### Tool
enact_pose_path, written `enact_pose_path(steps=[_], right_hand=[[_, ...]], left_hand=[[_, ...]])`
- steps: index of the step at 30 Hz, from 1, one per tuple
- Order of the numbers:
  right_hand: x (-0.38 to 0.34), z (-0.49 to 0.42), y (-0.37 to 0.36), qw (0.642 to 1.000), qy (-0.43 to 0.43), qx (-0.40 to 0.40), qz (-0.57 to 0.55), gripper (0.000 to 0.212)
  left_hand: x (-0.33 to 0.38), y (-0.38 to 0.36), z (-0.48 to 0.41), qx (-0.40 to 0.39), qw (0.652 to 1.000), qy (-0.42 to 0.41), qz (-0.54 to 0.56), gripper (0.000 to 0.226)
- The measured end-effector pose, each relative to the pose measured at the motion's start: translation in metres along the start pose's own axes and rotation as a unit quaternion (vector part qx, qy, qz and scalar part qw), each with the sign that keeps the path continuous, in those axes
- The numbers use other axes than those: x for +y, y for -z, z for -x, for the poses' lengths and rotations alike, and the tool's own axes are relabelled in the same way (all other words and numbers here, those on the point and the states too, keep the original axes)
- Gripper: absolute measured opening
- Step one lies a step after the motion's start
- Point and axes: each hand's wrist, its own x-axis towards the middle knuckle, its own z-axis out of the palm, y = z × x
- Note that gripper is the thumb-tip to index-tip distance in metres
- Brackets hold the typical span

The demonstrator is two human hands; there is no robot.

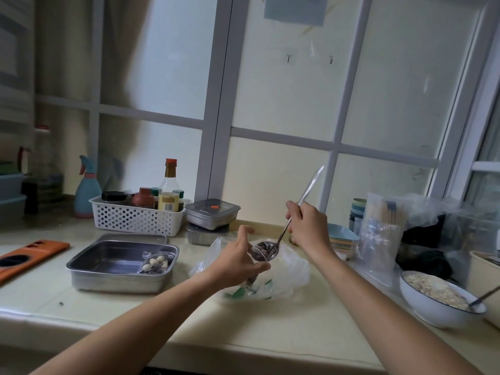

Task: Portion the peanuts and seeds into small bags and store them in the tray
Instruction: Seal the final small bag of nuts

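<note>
Tray [116, 280] first: steel, with one filled bag [156, 263] lying in its right corner. Right of the tray sprawls a loose plastic sack [286, 274], and farther right again sits a white bowl [433, 311] of pale nuts. Above the sack the left hand [238, 257] pinches a small bag [258, 257] open at its mouth. The right hand [307, 226] grips a long spoon [284, 234] tipped into it, carrying dark seeds [266, 250]. That bag looks light, limp and slippery. I'd hold it by the rim, or the film may fold and spill.
</note>
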Motion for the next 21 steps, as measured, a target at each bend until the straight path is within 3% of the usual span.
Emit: enact_pose_path(steps=[4, 10, 21], right_hand=[[-0.016, 0.006, -0.004, 0.993, 0.115, -0.011, 0.037, 0.038], [-0.036, 0.013, -0.006, 0.947, 0.299, -0.052, 0.108, 0.029], [-0.031, 0.008, -0.012, 0.934, 0.339, 0.052, 0.105, 0.032]], left_hand=[[0.006, -0.002, -0.002, 0.006, 1.000, 0.012, 0.026, 0.077], [0.009, -0.007, -0.005, 0.044, 0.997, 0.027, 0.052, 0.080], [0.015, -0.001, -0.004, 0.068, 0.994, 0.024, 0.077, 0.067]])
